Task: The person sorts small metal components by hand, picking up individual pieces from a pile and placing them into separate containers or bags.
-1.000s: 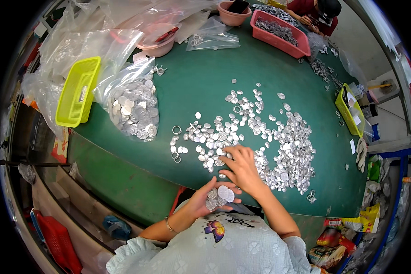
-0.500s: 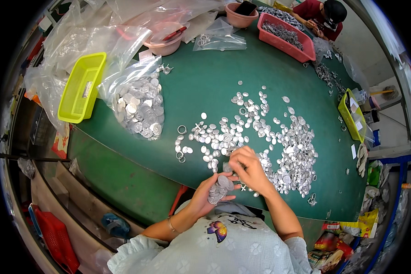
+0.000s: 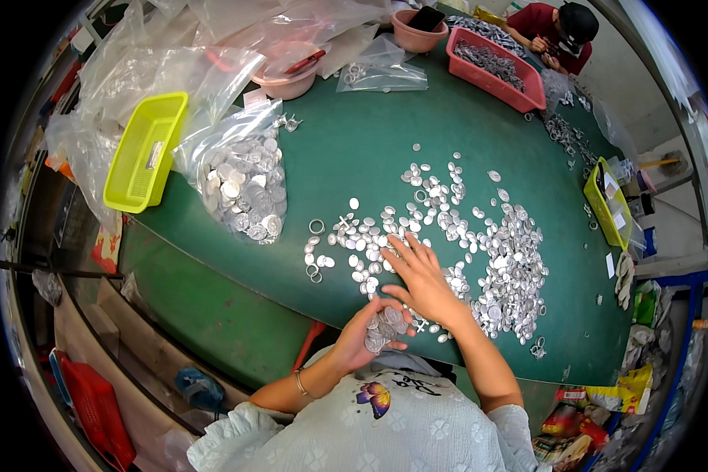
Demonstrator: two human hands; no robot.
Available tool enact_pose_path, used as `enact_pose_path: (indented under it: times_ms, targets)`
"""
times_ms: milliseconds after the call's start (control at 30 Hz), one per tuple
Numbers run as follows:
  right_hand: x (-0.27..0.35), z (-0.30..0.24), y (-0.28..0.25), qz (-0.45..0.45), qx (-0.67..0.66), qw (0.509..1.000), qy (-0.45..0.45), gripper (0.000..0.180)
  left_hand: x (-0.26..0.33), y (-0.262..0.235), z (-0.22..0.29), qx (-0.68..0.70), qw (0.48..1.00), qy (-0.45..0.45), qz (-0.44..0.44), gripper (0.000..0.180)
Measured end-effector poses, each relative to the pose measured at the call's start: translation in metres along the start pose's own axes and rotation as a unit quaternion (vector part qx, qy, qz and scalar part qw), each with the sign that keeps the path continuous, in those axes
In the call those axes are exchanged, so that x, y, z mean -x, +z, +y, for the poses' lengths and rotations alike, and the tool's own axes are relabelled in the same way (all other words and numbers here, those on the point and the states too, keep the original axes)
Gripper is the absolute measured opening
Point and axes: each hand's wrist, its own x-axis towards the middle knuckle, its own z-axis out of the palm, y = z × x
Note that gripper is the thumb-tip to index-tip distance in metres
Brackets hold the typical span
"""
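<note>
My left hand (image 3: 360, 338) is cupped at the table's near edge, holding a heap of round silver medallions (image 3: 383, 329). My right hand (image 3: 421, 277) is stretched out over the table with its fingers spread, the tips among small oval silver pieces (image 3: 381, 244). Whether it touches them I cannot tell. More oval pieces lie in a dense pile (image 3: 507, 275) to the right of that hand. Left of the scattered pieces are a few silver rings (image 3: 315, 226) and a small cross (image 3: 344, 223).
A clear plastic bag (image 3: 244, 189) of medallions lies on the green table (image 3: 346, 157), beside a yellow-green basket (image 3: 145, 153). Farther back are pink tubs (image 3: 287, 85) and a pink tray of metal parts (image 3: 492, 67). At the far right, a co-worker (image 3: 554, 39) handles something small.
My right hand has gone from a bent-fingered pose near the left hand to spread fingers reaching forward over the oval pieces. My left hand still holds the medallions, its fingers more curled.
</note>
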Motion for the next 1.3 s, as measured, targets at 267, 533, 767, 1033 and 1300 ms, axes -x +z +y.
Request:
enact_pose_path:
  times_ms: [267, 533, 767, 1033, 1300]
  targets:
    - [0.029, 0.026, -0.030, 0.038, -0.055, 0.998, 0.003, 0.012, 0.003, 0.013, 0.009, -0.004, 0.998, -0.066, 0.015, 0.045]
    - [-0.004, 0.010, -0.003, 0.096, 0.066, 0.992, 0.045, 0.029, -0.001, 0.011, 0.000, 0.009, 0.998, -0.065, -0.003, 0.038]
    - [-0.003, 0.008, 0.008, 0.097, 0.169, 0.980, 0.025, 0.017, 0.001, 0.016, 0.006, -0.024, 0.999, -0.039, 0.027, 0.035]
    - [-0.003, 0.029, 0.010, 0.140, 0.145, 0.973, 0.108, 0.026, 0.000, 0.014, 0.006, -0.021, 0.999, -0.026, 0.022, 0.035]
    - [-0.004, 0.019, 0.000, 0.147, 0.074, 0.983, 0.086, 0.024, -0.001, 0.010, 0.005, -0.026, 0.999, -0.023, 0.025, 0.035]
